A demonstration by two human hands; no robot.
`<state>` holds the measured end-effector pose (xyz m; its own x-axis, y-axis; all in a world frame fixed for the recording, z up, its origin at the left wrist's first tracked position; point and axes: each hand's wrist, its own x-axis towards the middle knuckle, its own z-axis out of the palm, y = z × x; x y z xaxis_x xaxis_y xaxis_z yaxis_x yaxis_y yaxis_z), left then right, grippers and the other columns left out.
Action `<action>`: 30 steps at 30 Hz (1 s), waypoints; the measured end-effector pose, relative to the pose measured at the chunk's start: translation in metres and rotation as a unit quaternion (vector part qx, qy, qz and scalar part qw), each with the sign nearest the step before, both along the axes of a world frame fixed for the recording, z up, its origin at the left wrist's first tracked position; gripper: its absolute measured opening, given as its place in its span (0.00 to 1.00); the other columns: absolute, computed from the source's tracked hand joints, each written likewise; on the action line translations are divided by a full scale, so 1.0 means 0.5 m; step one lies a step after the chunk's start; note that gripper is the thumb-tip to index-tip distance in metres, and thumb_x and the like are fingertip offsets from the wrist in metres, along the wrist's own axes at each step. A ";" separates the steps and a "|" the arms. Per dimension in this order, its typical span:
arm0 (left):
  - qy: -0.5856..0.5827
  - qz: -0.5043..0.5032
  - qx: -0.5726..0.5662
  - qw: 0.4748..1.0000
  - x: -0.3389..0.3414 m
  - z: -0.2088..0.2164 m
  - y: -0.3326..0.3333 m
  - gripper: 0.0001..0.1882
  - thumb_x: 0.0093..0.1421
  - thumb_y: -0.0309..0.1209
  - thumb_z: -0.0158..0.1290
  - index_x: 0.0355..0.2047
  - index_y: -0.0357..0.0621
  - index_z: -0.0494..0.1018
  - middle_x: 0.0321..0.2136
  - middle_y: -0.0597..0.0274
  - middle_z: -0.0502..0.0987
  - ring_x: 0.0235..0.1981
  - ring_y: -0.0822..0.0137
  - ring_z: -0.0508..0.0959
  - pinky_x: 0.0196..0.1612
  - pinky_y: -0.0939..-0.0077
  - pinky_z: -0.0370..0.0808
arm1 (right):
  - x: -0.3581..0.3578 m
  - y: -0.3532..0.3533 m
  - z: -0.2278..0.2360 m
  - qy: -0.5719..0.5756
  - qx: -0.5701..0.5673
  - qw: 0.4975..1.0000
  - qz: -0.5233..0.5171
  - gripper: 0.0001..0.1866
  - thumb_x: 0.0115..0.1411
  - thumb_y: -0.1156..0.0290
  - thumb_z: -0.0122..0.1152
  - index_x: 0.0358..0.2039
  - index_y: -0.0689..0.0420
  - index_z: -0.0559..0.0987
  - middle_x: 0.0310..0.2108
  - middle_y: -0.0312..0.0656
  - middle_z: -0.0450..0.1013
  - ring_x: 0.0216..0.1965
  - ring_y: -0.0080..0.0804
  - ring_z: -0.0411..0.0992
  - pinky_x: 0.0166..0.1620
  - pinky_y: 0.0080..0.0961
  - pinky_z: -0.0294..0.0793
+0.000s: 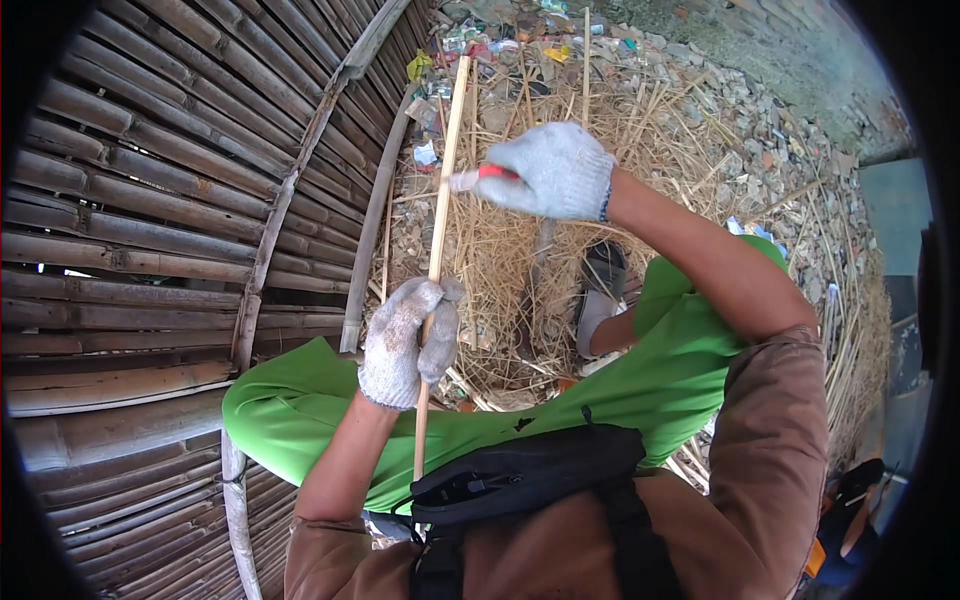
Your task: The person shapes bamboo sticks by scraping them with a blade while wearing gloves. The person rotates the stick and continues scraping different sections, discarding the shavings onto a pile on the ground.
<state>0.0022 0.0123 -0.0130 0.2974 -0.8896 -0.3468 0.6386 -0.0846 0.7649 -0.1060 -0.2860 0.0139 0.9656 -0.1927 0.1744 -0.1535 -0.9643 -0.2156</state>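
Note:
A long, pale bamboo strip [455, 120] stands slanted in front of me, its lower end close to my lap. My left hand [405, 340], in a dirty white knit glove, is wrapped round the strip below its middle. Higher up, my right hand [555, 172], gloved the same way, is closed on the red handle of a knife [494, 172]. The knife's short blade points left and meets the strip's edge; how deep it bites does not show.
A bamboo slat wall [150, 200] with a curved pole rises on the left. Bamboo shavings [490, 270], rubble and litter cover the ground ahead. My green-clad legs [670, 330] spread to both sides. A black waist bag [530, 465] lies across my lap.

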 end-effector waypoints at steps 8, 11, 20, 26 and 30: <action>-0.025 -0.031 0.021 0.999 -0.007 -0.006 0.010 0.19 0.81 0.37 0.50 0.54 0.28 0.73 0.15 0.62 0.68 0.09 0.71 0.64 0.12 0.71 0.63 | -0.003 -0.046 0.011 0.015 0.015 0.997 -0.072 0.32 0.76 0.36 0.49 0.39 0.50 0.87 0.30 0.54 0.83 0.34 0.56 0.85 0.39 0.55 0.84; -0.040 -0.016 0.043 0.998 -0.009 -0.002 0.004 0.19 0.81 0.37 0.49 0.54 0.28 0.73 0.14 0.62 0.68 0.08 0.70 0.64 0.12 0.72 0.64 | -0.008 0.056 -0.012 0.023 0.039 0.999 0.000 0.29 0.75 0.36 0.53 0.36 0.48 0.86 0.26 0.52 0.82 0.30 0.56 0.83 0.35 0.54 0.83; -0.081 0.007 0.068 0.994 -0.011 -0.003 0.001 0.19 0.80 0.37 0.52 0.55 0.28 0.76 0.21 0.63 0.74 0.11 0.75 0.66 0.14 0.78 0.64 | -0.008 0.044 -0.023 0.006 0.007 1.000 0.021 0.26 0.73 0.37 0.58 0.33 0.47 0.83 0.24 0.48 0.80 0.28 0.55 0.82 0.32 0.56 0.80; -0.056 0.016 0.070 0.996 -0.009 -0.006 -0.003 0.17 0.81 0.36 0.50 0.54 0.29 0.74 0.16 0.63 0.69 0.09 0.73 0.64 0.10 0.73 0.62 | -0.001 0.008 -0.023 0.009 -0.006 1.000 0.023 0.27 0.74 0.37 0.57 0.33 0.48 0.84 0.24 0.49 0.80 0.29 0.56 0.82 0.34 0.57 0.80; -0.064 -0.009 0.072 0.995 -0.017 0.006 0.002 0.17 0.80 0.36 0.51 0.54 0.30 0.74 0.18 0.64 0.71 0.09 0.73 0.65 0.12 0.74 0.62 | 0.014 -0.040 0.015 0.062 -0.002 0.994 -0.086 0.37 0.75 0.29 0.47 0.34 0.50 0.87 0.27 0.50 0.83 0.31 0.53 0.85 0.37 0.51 0.85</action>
